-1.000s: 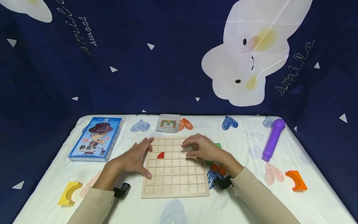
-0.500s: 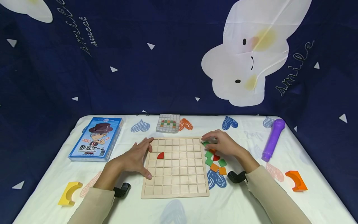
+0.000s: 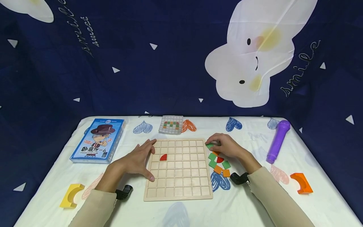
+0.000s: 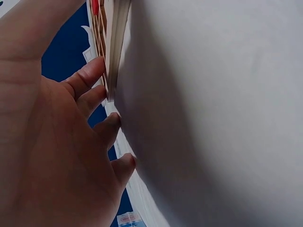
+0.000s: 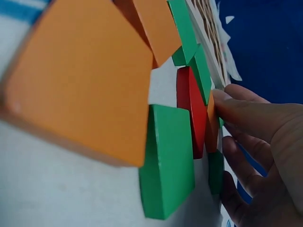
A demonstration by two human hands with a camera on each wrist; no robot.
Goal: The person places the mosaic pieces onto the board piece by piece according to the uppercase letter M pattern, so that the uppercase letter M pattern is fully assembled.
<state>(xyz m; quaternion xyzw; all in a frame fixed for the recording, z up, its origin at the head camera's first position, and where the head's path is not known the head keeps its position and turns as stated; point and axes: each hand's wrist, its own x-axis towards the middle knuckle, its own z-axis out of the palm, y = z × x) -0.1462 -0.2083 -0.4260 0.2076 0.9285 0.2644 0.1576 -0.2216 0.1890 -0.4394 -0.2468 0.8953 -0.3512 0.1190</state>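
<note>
A wooden grid board (image 3: 178,190) lies in the middle of the table, a red quarter-circle tile (image 3: 163,157) in one of its upper left squares. Along the board's left edge rests my left hand (image 3: 135,160), thumb and fingers spread, the thumb tip on the frame. My right hand (image 3: 228,146) is just off the board's upper right corner, pinching a green tile (image 3: 210,146) between thumb and fingertips. Beside and below that hand are loose green tiles (image 5: 173,161), orange tiles (image 5: 85,85) and a red piece (image 5: 190,111), some partly overlapping in the right wrist view.
Behind the board lies a pattern card (image 3: 170,125). A blue game box (image 3: 97,142) and a yellow arch block (image 3: 71,196) are on the left. To the right are a purple microphone (image 3: 278,142) and an orange arch block (image 3: 302,183). A dark blue cloth hangs behind.
My right hand has moved right from over the board to the loose tiles, uncovering several of them, and now pinches a green one. The left hand has stayed in place.
</note>
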